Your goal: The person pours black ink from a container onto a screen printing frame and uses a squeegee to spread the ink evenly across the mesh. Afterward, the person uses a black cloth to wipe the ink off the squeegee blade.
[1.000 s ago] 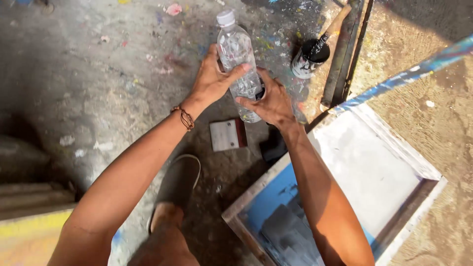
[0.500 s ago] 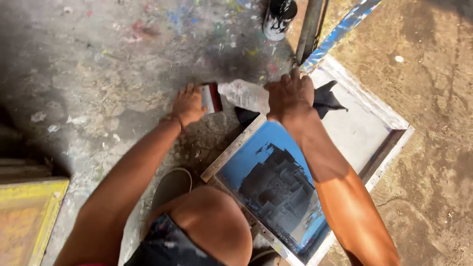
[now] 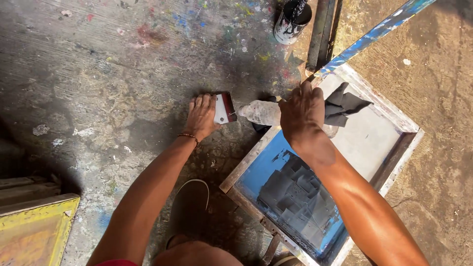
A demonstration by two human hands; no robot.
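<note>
Shifted only slightly since half a second ago, with the view drawn a little wider; left hand [image 3: 202,116] now flat over the small white pad with a dark red edge [image 3: 224,108] on the paint-spattered concrete floor [image 3: 98,74], fingers spread and curled around its near-left side, thumb side hidden, so a true pinch cannot be told; right hand [image 3: 301,116] wrapped shut around the clear plastic water bottle [image 3: 260,113], tipped on its side with the cap end pointing left toward the pad, over the far-left corner of the wooden-framed printing screen with blue mesh and a grey design [image 3: 276,167]; crumpled black cloth [image 3: 342,106] lying on the pale part of the screen just right of that hand; black-stained tin [image 3: 290,22] standing far off beside a dark metal bar [image 3: 321,32]; yellow-edged frame [image 3: 34,231] at near left; shoe [image 3: 189,204] planted below the left forearm. Likely light and thin-walled, that bottle; easily dented, slick if wet; best gripped around the middle as now. Probably stiff, flat and light, the pad; best taken by its long edges.
</note>
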